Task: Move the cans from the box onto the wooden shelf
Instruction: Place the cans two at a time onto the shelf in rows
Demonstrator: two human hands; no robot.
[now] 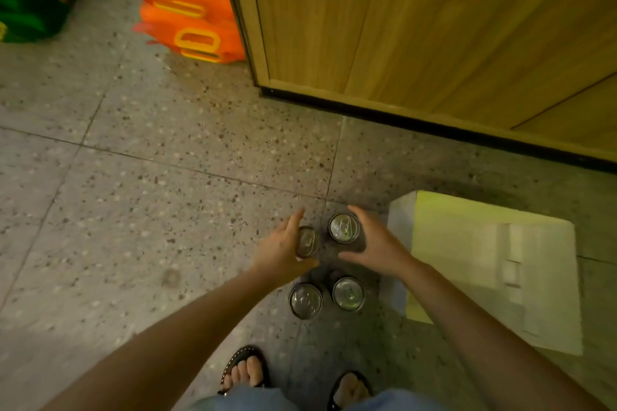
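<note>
- Speckled terrazzo floor fills most of the head view, and the person stands on it in dark sandals, looking straight down.
- Nearest the feet, two cans stand upright on the floor, just beside each other: the near left can and the near right can. No hand touches either.
- Just beyond them, the left hand curls around the far left can, thumb and fingers wrapped on its side.
- Beside it, the right hand cups the far right can, fingers spread around its body in what looks like a grip; whether these two cans rest on the floor or are lifted cannot be told.
- To the right sits the pale box, its visible inside showing no cans.
- Farthest off stands the wooden shelf unit; only its side panel shows, with orange packs stacked past its left edge.
- By this reading the box seems emptied and all four cans are still off the shelf, so the shelving remains to do.
</note>
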